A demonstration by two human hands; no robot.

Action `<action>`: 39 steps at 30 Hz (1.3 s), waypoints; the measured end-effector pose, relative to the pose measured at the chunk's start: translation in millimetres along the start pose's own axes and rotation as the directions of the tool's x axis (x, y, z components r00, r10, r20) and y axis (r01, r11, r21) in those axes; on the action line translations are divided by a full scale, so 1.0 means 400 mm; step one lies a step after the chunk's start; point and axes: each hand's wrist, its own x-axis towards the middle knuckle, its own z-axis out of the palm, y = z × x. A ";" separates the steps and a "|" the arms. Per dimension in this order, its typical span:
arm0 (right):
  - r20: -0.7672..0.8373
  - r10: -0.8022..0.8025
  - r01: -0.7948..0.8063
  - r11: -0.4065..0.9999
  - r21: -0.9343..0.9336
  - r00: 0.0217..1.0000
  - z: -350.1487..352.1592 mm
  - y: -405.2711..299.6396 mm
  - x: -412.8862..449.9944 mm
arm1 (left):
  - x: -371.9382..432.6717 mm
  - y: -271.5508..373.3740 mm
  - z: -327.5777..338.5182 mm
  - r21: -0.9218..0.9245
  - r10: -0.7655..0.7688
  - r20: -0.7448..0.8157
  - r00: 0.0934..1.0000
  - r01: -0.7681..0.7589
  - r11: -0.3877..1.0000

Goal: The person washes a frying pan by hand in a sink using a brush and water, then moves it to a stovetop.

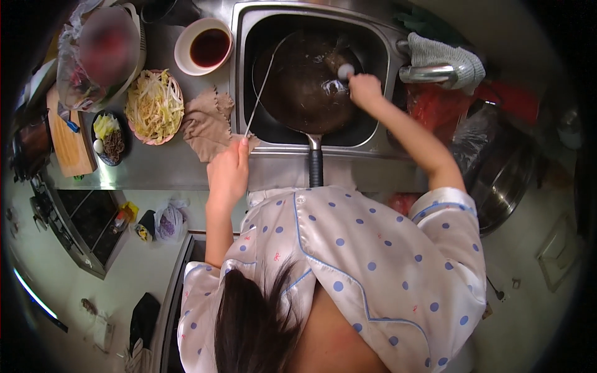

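Note:
In the head view, a dark wok [305, 105] with liquid in it sits in the steel sink [382, 122], its black-grip handle pointing toward me. My left hand [228, 172] is closed around the near end of a long, thin metal handle [260, 95], which slants over the wok's left side; its far end is unclear. My right hand [366, 92] grips a brush-like scrubber [336, 60] with a round white end, at the wok's right side. The scrubber's head is partly blurred. A brown cloth [205, 123] lies beside my left hand.
Left of the sink are a bowl of dark liquid [210, 49], a plate of shredded cabbage [156, 107], a small dish with an egg [98, 146] and a wooden board [70, 140]. The faucet [429, 73], draped with a grey cloth [438, 56], stands at the right. A large metal pan [501, 198] is beyond my right elbow.

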 end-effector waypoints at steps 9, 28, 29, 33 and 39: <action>0.039 0.081 -0.086 0.984 0.156 0.996 -0.012 -0.028 -0.075 | 0.057 -0.079 0.173 -0.335 -0.044 0.199 0.979 0.110 0.936; -0.161 0.104 -0.043 0.938 0.345 0.981 0.025 -0.124 0.050 | 0.114 -0.081 0.235 -0.454 0.289 0.801 0.524 0.847 -0.277; -0.194 0.084 -0.009 0.934 0.357 0.978 0.032 -0.137 0.041 | 0.118 -0.079 0.240 -0.456 0.289 0.802 0.523 0.848 -0.270; -0.060 -0.037 0.061 0.869 0.491 0.998 -0.019 -0.177 -0.034 | 0.127 -0.114 0.295 -0.232 0.539 0.706 0.460 0.869 -0.438; 0.032 -0.095 0.063 0.842 0.536 0.995 -0.068 -0.145 -0.042 | 0.145 -0.105 0.287 -0.359 0.424 0.790 0.443 0.895 -0.266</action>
